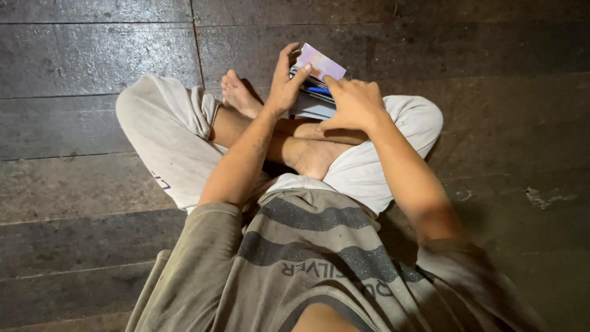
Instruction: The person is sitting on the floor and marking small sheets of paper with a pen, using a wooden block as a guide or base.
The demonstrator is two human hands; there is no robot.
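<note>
Underfoot, dark worn wooden floorboards [92,55] with long seams carry a person sitting cross-legged in pale grey trousers [163,132] and a striped olive shirt [307,246]. Over the crossed bare feet, the left hand [284,83] curls around a small stack of flat glossy cards [318,83], thumb on the pale pinkish top card. The right hand [354,103] rests half-closed on the stack's near edge, forefinger pressing it.
</note>
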